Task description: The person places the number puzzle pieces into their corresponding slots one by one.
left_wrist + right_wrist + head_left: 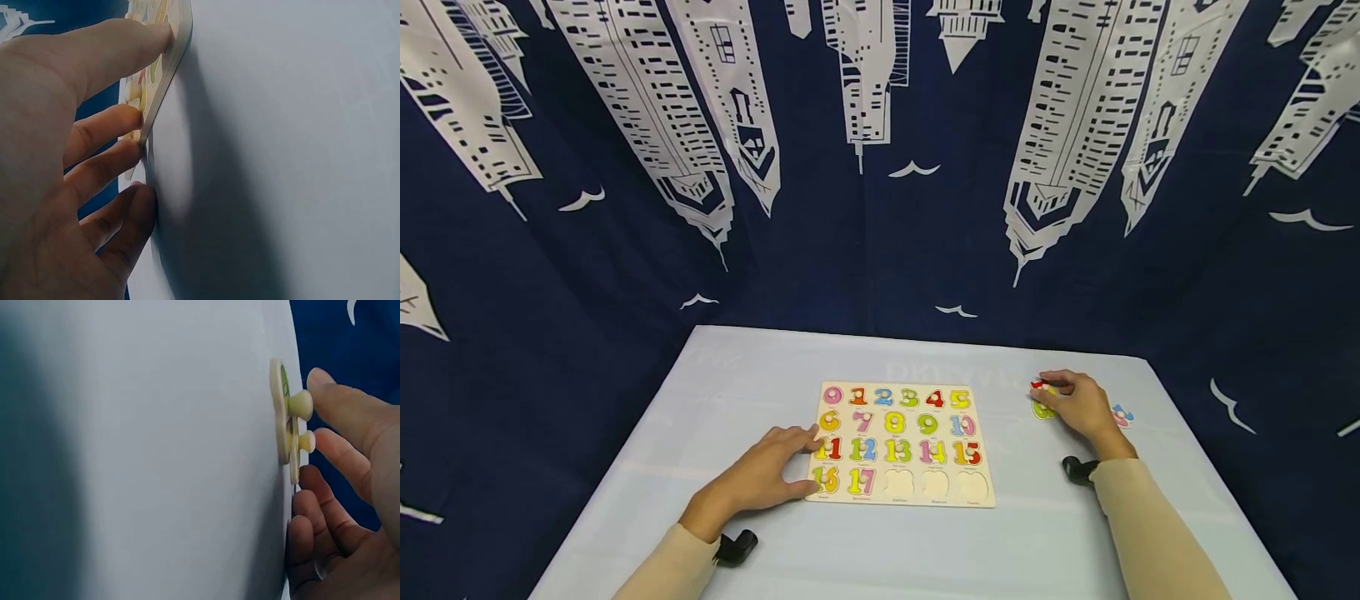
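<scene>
A wooden number puzzle board (pixel 936 493) lies on the table, with colourful number pieces from 0 to 17 in its recesses and three bare recesses at lower right. My left hand (pixel 767 471) rests at its left edge, thumb on the board's face and fingers spread, as the left wrist view also shows. To the right, my right hand (pixel 1081 408) is over loose knobbed pieces, a green one (pixel 1043 411) among them. In the right wrist view, thumb and index finger stand apart beside two pale knobs, a larger knob (pixel 301 405) and a smaller knob (pixel 307 442); no pinch shows.
Another loose piece, blue and pink (pixel 1122 416), lies just right of the right hand. The white tabletop (pixel 880 550) ends at a dark blue cloth (pixel 865 275) printed with white buildings. A black wrist device (pixel 736 547) sits at each sleeve.
</scene>
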